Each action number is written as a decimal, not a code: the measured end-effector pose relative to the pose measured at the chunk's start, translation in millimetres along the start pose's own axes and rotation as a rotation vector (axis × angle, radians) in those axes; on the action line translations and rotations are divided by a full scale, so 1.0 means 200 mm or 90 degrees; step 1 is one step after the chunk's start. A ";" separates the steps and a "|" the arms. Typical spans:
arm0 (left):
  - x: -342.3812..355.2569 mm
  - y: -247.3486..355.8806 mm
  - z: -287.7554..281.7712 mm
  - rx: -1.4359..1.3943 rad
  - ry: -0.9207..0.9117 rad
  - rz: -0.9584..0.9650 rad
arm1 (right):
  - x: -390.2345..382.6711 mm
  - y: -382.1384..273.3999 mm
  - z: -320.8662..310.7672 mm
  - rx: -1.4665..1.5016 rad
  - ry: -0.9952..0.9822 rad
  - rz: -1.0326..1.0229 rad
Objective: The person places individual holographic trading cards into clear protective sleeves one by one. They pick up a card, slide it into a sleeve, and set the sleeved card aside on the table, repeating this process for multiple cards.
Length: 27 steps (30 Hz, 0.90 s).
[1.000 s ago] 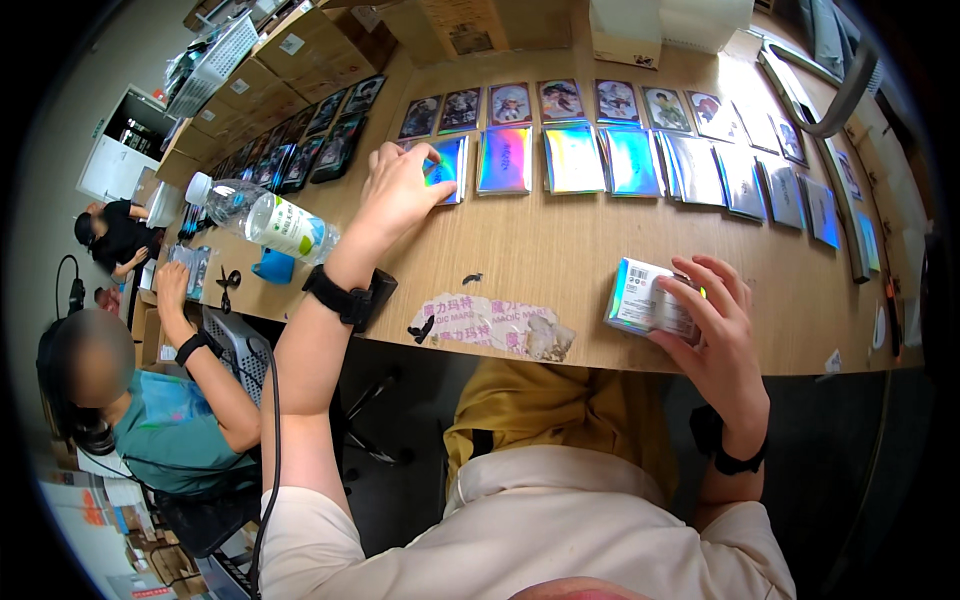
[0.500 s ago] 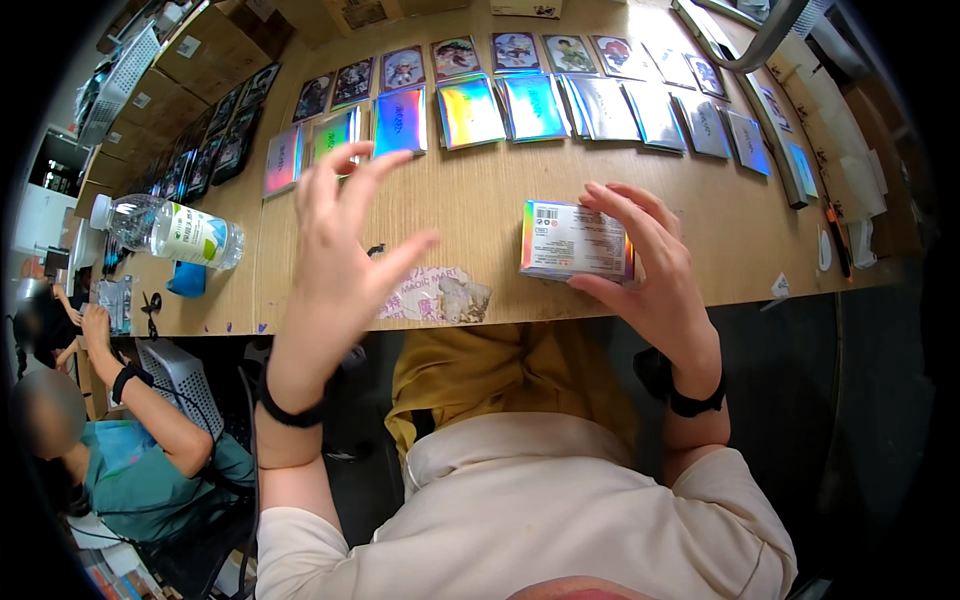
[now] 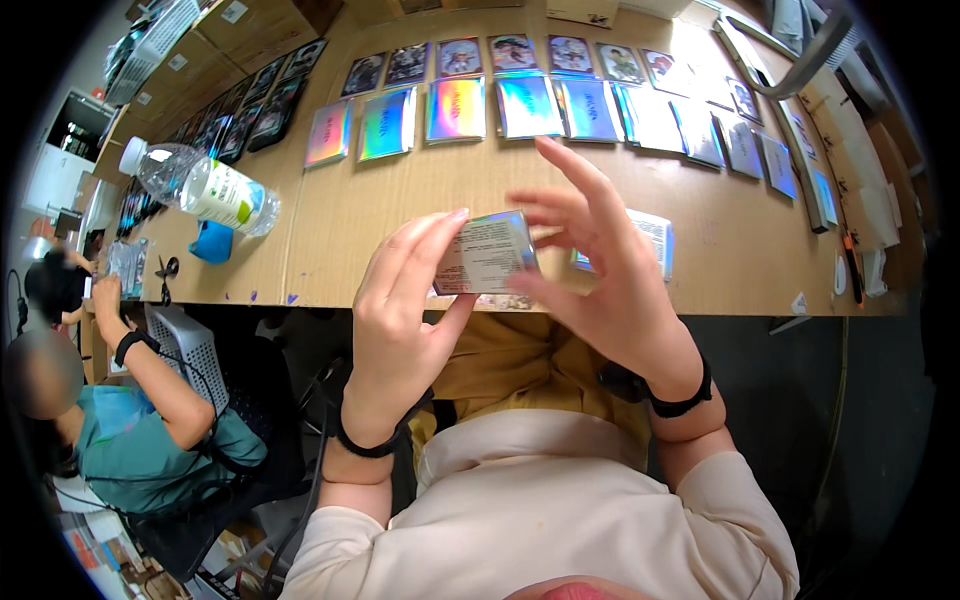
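Observation:
My left hand [image 3: 392, 315] grips a small, flat foil pack [image 3: 487, 255] between thumb and fingers, just above the table's front edge. Its printed white back is turned up, with iridescent foil at the rim. My right hand [image 3: 628, 275] is beside the pack's right side, fingers spread and slightly blurred; the thumb is close to the pack's edge, and whether it touches I cannot tell. Behind the right hand, more of the same foil packs [image 3: 655, 243] lie on the table, partly hidden by that hand.
Holographic foil packs [image 3: 455, 112] lie in a row across the table, below a row of picture cards [image 3: 511, 54]. To the left are a plastic bottle [image 3: 205, 190], a blue object [image 3: 211, 242], black scissors [image 3: 167, 277] and dark card stacks [image 3: 275, 115]. A co-worker [image 3: 165, 420] sits at left.
My left hand, open and empty before, has moved right and now holds a foil pack. The right hand has come off the packs on the table. The view has shifted slightly.

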State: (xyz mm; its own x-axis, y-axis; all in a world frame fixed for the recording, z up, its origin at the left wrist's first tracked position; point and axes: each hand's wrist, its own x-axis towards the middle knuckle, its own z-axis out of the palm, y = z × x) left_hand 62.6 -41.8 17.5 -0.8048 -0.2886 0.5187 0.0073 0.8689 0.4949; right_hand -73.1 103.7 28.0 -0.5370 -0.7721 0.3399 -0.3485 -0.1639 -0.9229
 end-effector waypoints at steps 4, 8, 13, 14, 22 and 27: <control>-0.04 -0.03 -0.02 0.004 0.057 -0.048 | 0.02 0.05 0.09 -0.005 0.016 0.019; -0.07 -0.03 -0.01 0.000 0.080 -0.072 | 0.04 0.05 0.17 -0.091 -0.002 -0.051; -0.11 -0.08 -0.04 0.003 0.134 -0.046 | 0.06 0.04 0.22 0.000 -0.010 -0.071; -0.12 -0.10 -0.04 0.010 0.149 -0.026 | 0.06 0.04 0.22 0.022 -0.011 -0.070; -0.14 -0.11 -0.04 -0.045 0.188 -0.020 | 0.07 0.05 0.25 0.143 -0.024 -0.049; -0.13 -0.11 -0.05 -0.018 0.181 -0.009 | 0.07 0.06 0.25 0.117 -0.012 -0.087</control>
State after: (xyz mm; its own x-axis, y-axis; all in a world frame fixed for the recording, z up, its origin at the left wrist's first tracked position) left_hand 88.6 -57.5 -0.7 -0.6062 -0.4050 0.6844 0.0174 0.8537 0.5206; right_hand -47.2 60.3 12.9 -0.4797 -0.7461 0.4618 -0.2697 -0.3754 -0.8867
